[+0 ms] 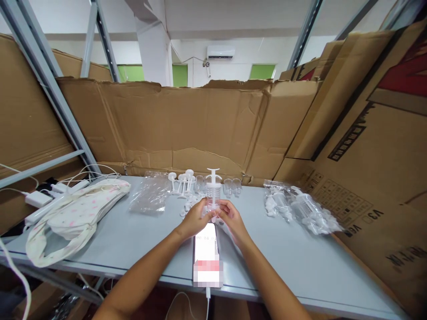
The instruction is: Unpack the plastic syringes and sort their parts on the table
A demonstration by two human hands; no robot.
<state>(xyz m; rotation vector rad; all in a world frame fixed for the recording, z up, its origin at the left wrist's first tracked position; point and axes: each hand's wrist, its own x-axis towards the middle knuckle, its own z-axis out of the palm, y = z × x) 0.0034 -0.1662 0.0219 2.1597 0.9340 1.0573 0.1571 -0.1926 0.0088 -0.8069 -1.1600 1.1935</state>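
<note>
Upright between both hands is a clear ribbed plastic syringe-like tube point(214, 191) with a white plunger on top. My left hand point(196, 218) closes its fingers round the tube's lower end from the left. From the right, my right hand point(232, 218) grips the same lower end, thumbs close together. Just behind lie white plunger pieces point(189, 176) and small white parts point(189, 203). Clear ribbed barrels point(232, 186) stand to the right of the tube. A lit phone point(206, 251) lies below the hands.
The grey shelf point(143, 242) bears an empty clear bag point(151, 193), a white patterned cloth bag point(80, 211) and a power strip point(55, 200) at left. Filled plastic bags point(310, 211) lie at right. Cardboard point(187, 124) walls the back and sides. A cable point(208, 295) runs from the phone.
</note>
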